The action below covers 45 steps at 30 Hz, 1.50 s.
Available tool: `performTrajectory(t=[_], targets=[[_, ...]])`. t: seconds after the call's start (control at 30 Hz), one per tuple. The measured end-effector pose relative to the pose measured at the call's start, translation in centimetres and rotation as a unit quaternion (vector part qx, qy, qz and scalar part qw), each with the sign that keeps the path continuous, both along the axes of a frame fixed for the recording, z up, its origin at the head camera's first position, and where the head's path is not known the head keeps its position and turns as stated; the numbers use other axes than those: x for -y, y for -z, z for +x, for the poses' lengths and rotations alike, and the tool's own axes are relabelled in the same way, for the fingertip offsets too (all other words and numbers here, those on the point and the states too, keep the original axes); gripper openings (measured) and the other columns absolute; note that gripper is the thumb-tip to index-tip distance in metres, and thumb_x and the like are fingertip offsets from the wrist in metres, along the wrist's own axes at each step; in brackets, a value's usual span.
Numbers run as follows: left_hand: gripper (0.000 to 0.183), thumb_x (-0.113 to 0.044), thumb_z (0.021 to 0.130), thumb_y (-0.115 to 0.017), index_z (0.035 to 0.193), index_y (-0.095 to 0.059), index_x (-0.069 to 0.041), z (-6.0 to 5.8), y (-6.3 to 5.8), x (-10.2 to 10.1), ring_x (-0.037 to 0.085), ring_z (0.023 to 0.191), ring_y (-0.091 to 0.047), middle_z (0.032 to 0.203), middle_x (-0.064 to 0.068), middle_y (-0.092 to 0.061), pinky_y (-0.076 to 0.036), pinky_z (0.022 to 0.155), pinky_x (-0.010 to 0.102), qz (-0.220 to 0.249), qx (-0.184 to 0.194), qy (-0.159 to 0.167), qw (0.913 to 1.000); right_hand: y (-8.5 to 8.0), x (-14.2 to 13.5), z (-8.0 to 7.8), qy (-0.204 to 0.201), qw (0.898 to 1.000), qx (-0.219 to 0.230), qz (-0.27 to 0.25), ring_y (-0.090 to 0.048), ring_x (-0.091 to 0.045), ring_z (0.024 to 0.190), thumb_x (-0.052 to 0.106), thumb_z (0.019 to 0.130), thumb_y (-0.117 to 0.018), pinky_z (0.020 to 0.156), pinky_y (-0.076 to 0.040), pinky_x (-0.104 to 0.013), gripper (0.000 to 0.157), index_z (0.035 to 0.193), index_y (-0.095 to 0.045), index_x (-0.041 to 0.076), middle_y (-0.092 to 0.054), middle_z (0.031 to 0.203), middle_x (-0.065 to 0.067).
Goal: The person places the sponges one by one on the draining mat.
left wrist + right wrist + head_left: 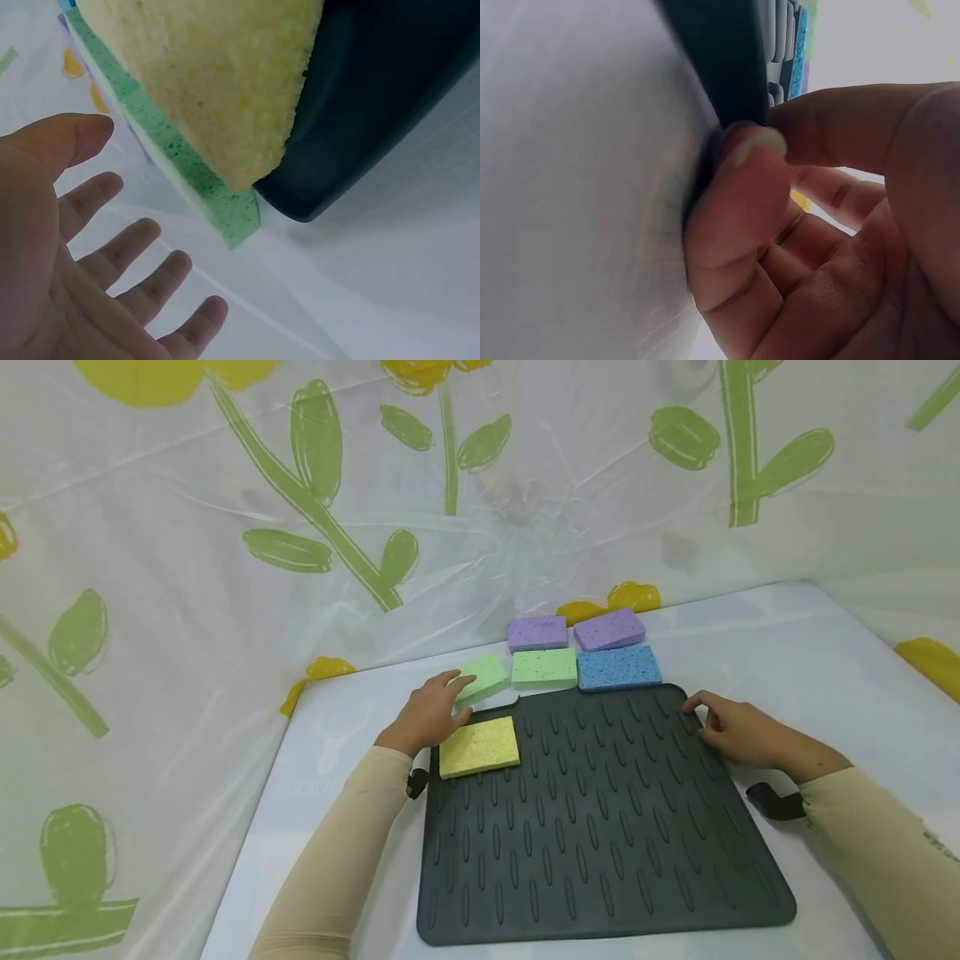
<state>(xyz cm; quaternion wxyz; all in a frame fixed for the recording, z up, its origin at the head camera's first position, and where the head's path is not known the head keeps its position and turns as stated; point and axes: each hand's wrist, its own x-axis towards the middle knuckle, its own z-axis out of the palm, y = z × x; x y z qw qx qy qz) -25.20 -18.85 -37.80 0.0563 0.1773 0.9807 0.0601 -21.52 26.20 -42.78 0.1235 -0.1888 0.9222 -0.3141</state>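
Observation:
A dark grey ridged rubber mat (592, 827) lies on the white table. At its right edge, near the far corner, my right hand (742, 731) pinches the rim between thumb and a curled finger; the right wrist view shows this mat edge (727, 60) close up. My left hand (427, 714) reaches past the mat's far left corner with fingers spread, holding nothing. Its fingertips overlap a light green sponge (486, 677); in the left wrist view the fingers stand apart from the green sponge (232, 217). A yellow sponge (480, 747) sits on the mat's far left corner, beside my left thumb.
Behind the mat stand a second green sponge (544, 668), a blue sponge (619, 667) and, further back, two purple sponges (537, 632). A white sheet with printed flowers (517, 485) hangs behind the table and along its left side.

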Motion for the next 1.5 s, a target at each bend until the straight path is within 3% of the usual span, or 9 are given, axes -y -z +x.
performTrajectory(t=[0.37, 0.7, 1.27, 1.5], targets=[[0.061, -0.032, 0.103, -0.053, 0.158, -0.031, -0.02, -1.1, 0.6, 0.1, 0.038, 0.151, -0.025, 0.166, 0.013, -0.022, -0.029, 0.114, 0.064, -0.018, 0.047, -0.013, 0.9987, -0.2, 0.1, 0.3, -0.001, 1.0, 0.002, -0.003, -0.047, -0.012, 0.056, 0.001, 0.097, -0.05, 0.049, -0.042, -0.028, 0.037, 0.133, -0.045, -0.003, -0.054, 0.077, -0.003], [0.061, -0.032, 0.104, -0.053, 0.159, -0.029, -0.021, -1.4, 1.0, 0.3, 0.04, 0.152, -0.02, 0.167, 0.013, -0.018, -0.027, 0.115, 0.065, -0.021, 0.058, -0.027, 0.9977, -0.3, 0.2, 0.3, -0.002, 1.0, 0.004, -0.012, -0.047, -0.011, 0.054, 0.001, 0.097, -0.05, 0.048, -0.043, -0.029, 0.037, 0.133, -0.045, -0.003, -0.054, 0.077, -0.004], [0.049, -0.023, 0.104, -0.054, 0.151, -0.041, -0.018, -1.8, 1.6, 0.5, 0.041, 0.153, -0.016, 0.167, 0.015, -0.016, -0.026, 0.113, 0.068, 0.03, 0.078, -0.037, 0.9958, -0.3, 0.1, 0.3, 0.0, 1.0, 0.001, -0.006, -0.046, -0.011, 0.055, 0.0, 0.096, -0.049, 0.049, -0.042, -0.028, 0.036, 0.132, -0.045, -0.003, -0.054, 0.076, -0.003], [0.044, -0.019, 0.103, -0.055, 0.146, -0.044, -0.013, -2.0, 1.5, 0.5, 0.037, 0.153, -0.017, 0.164, 0.02, -0.021, -0.027, 0.119, 0.056, 0.054, 0.076, -0.03, 0.9952, -0.3, 0.1, 0.3, 0.0, 1.0, -0.002, -0.003, -0.047, -0.011, 0.055, 0.001, 0.096, -0.049, 0.049, -0.042, -0.028, 0.036, 0.132, -0.046, -0.003, -0.054, 0.077, -0.003]])
